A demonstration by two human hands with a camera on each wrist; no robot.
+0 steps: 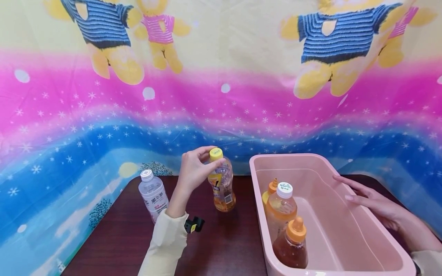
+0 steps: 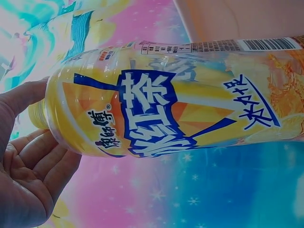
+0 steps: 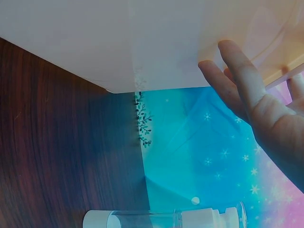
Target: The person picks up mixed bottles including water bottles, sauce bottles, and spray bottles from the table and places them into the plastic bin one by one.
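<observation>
My left hand (image 1: pixel 198 166) holds an iced tea bottle (image 1: pixel 222 188) by its yellow cap and neck. The bottle has a yellow label and some amber contents low down, and leans slightly; whether its base touches the table I cannot tell. In the left wrist view, thumb and fingers go around the neck of the iced tea bottle (image 2: pixel 156 104). My right hand (image 1: pixel 383 205) grips the right rim of a pink bin (image 1: pixel 324 157). In the right wrist view, fingers (image 3: pixel 242 78) lie against the bin's outer wall.
Inside the bin's left side stand an orange-capped bottle (image 1: pixel 293 245), a white-capped bottle (image 1: pixel 281 209) and a yellow bottle with an orange nozzle (image 1: pixel 272 187). A white-labelled bottle (image 1: pixel 153 195) stands on the dark table (image 1: pixel 210 245) at left. Right of the bin lies a clear, white-ended container (image 3: pixel 147 219).
</observation>
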